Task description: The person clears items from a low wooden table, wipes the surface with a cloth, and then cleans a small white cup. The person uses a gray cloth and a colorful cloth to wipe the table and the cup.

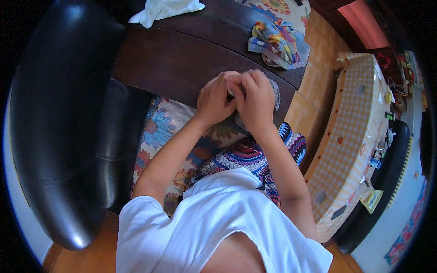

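Observation:
My left hand (215, 101) and my right hand (257, 103) meet over the near edge of the dark wooden table. Both have curled fingers, their tips pressed together. A crumpled grey cloth (276, 94) shows past the outer side of my right hand, and a pale bit of it seems to show between the hands. Most of the cloth is hidden under my palms and fingers, so its kind and shape cannot be made out. Farther right on the table lies a bunched multicoloured cloth (276, 43), apart from both hands.
A white cloth (166, 9) lies at the far left of the table (177, 59). Black padded seating (63, 123) stands on the left. Under my legs is a flowered cover (159, 123). To the right, a long checked-cloth table (350, 123) holds a phone (339, 212) and a yellow packet (371, 200).

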